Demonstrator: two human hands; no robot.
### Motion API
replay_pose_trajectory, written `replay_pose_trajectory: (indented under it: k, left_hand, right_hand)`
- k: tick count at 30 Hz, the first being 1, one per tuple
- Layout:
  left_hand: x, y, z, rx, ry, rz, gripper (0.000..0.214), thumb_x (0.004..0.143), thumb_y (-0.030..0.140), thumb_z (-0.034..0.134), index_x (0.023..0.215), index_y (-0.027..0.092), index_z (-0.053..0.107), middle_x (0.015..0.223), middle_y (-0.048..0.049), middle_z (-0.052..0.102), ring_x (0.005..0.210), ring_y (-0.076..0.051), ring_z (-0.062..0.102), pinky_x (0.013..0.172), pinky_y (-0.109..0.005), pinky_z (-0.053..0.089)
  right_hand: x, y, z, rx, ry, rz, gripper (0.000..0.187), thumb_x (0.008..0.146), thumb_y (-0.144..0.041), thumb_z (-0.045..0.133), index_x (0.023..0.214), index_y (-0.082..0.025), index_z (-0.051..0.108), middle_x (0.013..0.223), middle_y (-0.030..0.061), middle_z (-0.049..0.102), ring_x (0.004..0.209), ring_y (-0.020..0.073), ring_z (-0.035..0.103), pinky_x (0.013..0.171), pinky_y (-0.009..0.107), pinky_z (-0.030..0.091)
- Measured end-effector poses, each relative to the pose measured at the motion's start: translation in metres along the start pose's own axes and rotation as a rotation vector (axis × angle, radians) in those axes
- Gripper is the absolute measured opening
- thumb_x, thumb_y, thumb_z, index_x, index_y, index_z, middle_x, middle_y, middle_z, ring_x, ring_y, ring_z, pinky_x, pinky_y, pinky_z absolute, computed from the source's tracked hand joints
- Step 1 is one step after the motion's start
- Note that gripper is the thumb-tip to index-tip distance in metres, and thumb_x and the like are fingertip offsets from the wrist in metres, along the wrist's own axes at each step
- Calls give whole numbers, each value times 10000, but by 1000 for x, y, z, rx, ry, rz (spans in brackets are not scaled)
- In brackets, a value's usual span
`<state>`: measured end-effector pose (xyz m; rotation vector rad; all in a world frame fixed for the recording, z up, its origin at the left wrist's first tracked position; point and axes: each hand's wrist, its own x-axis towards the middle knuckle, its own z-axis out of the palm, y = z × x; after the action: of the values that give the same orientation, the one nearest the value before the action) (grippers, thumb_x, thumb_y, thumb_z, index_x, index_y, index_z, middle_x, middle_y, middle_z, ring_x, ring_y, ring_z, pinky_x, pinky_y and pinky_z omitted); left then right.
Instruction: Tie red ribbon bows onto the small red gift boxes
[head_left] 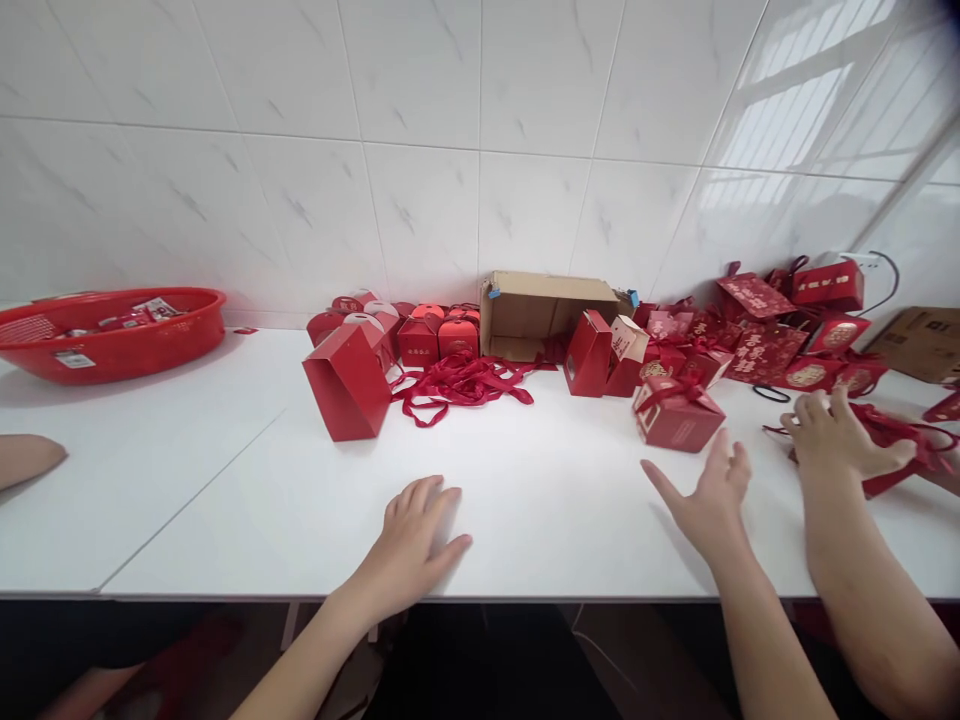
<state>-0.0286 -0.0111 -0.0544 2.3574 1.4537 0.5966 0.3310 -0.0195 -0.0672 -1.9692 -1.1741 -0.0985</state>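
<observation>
My left hand (416, 545) rests palm down on the white table (540, 520) near its front edge, fingers apart, holding nothing. To the right, my right hand (709, 500) is open with thumb and fingers spread. Just beyond its fingertips stands a closed red gift box (681, 418) with a ribbon bow on top; whether the fingertips touch it I cannot tell. An unribboned red box (346, 385) stands in front of my left hand, farther back. Beside it lies a tangled heap of dark red ribbons (469, 382).
A red plastic basin (120, 340) with small packets stands at left. An open cardboard box (551, 310) is against the tiled wall, with red boxes (420, 335) beside it. Ribboned gift boxes (772, 345) pile up at right. Co-workers' arms show at right (847, 500) and left (28, 460).
</observation>
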Motion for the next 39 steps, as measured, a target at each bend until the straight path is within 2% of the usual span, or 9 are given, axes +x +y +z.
replay_pose_trajectory:
  k: [3,6,12,14,20,25,28,33,39]
  left_hand:
    - [-3,-4,7,55,-29,10,382,866,420,470,1223,295,521,1358,-93,443,1285,-328,363,1005,-541,359]
    - [2,-13,4,22,76,-34,502,837,428,506,1305,266,423,1361,-113,426,1277,-321,377,1003,-519,375]
    - [40,-54,-54,71,825,-276,972,662,482,690,1396,60,212,1398,-253,307,1330,-390,260,1103,-539,202]
    - [57,-63,-76,10,918,-376,1054,636,508,713,1413,50,168,1445,-257,233,1367,-379,190,1120,-503,194]
    - [99,-75,-103,-115,911,-554,1043,560,565,751,1393,159,273,1363,-185,454,1237,-349,456,1042,-489,349]
    - [111,-87,-107,-149,952,-520,410,710,461,642,953,131,629,907,-111,694,871,-280,641,818,-406,505]
    - [103,-85,-103,-308,969,-427,329,740,406,611,914,129,649,873,-84,704,794,-225,644,743,-329,521]
    - [68,-49,-83,-708,809,-271,374,684,417,695,918,128,659,915,-81,711,797,-218,649,686,-295,524]
    - [23,26,-48,-886,358,-150,365,759,429,663,990,148,637,977,-94,709,870,-246,662,727,-323,544]
  right_hand:
    - [-21,-1,12,-85,-244,-161,809,805,-590,480,1450,-153,262,1520,216,111,1393,395,168,1052,570,280]
    - [-42,-8,22,-208,-479,-263,636,870,-565,386,1413,-234,370,1515,129,243,1398,348,205,1089,559,241]
    - [-50,-7,24,-258,-505,-301,620,895,-598,322,1395,-245,421,1508,107,294,1397,362,206,1089,596,224]
    - [-49,-5,24,-241,-493,-304,612,896,-597,327,1388,-248,430,1505,105,301,1394,366,213,1081,611,230]
    - [-50,-4,25,-267,-493,-303,608,893,-597,340,1392,-260,425,1507,95,301,1396,356,216,1090,593,236]
    - [-51,-7,24,-302,-501,-284,603,895,-594,335,1396,-269,418,1512,83,295,1402,340,208,1102,566,236]
    - [-50,-8,23,-299,-515,-272,604,896,-588,335,1398,-261,416,1513,89,291,1407,333,194,1111,558,224]
    - [-50,-13,24,-157,-477,-236,580,873,-546,421,1337,-204,488,1468,137,360,1385,370,239,1092,609,224]
    - [-68,-74,1,589,-521,-315,591,877,-400,534,1410,-304,298,1409,87,437,1294,265,425,1060,516,374]
